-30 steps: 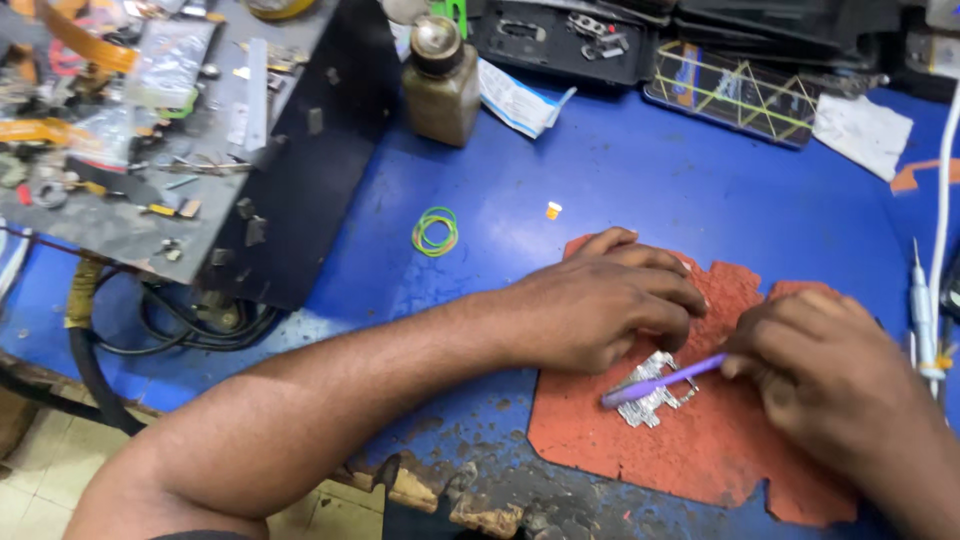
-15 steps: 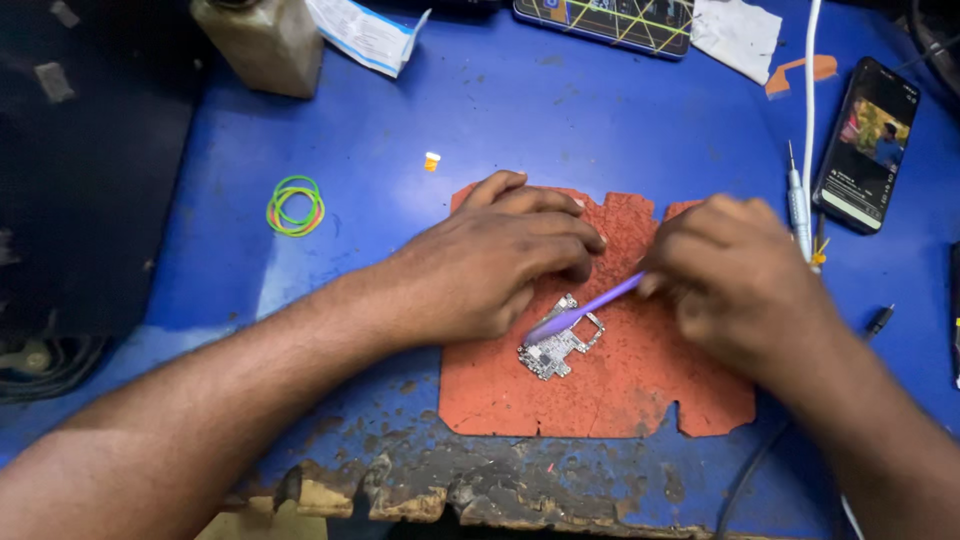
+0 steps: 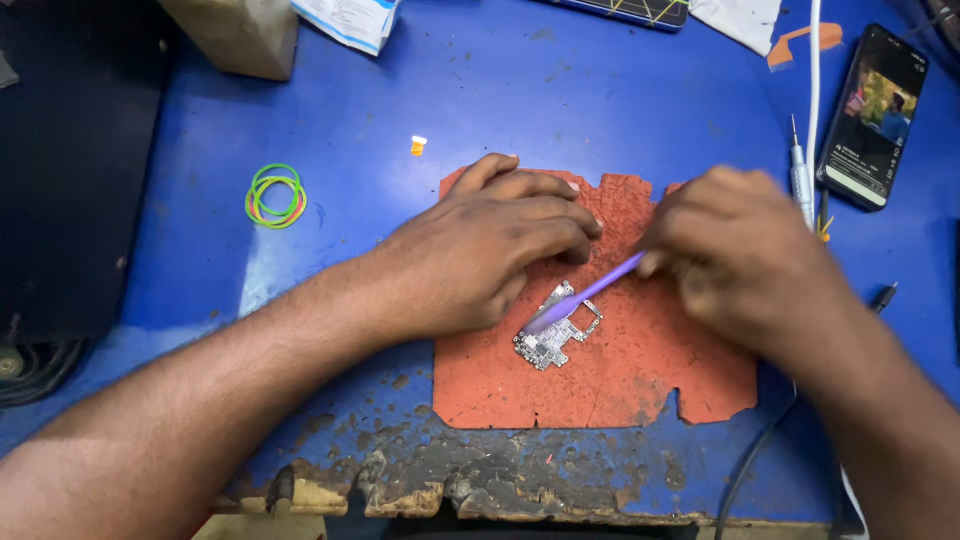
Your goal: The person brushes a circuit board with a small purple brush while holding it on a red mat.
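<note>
A small silver circuit board (image 3: 552,338) lies on an orange-red work mat (image 3: 640,380) on the blue bench. My left hand (image 3: 480,250) rests palm down on the mat, fingers curled against the board's upper left edge. My right hand (image 3: 740,250) grips the upper end of a thin purple tool (image 3: 588,292), whose lower tip touches the board. The tool slants down to the left between both hands.
Green and yellow rubber bands (image 3: 275,196) lie left of the mat, a tiny orange part (image 3: 418,146) above it. A white-handled tool (image 3: 802,180) and a lit phone (image 3: 873,115) sit at the right. Dark cables (image 3: 760,460) run off the worn front edge (image 3: 480,490).
The view has shifted so the mat sits more central and closer. Both hands stay over the board; the purple tool keeps pointing at it with little change in angle.
</note>
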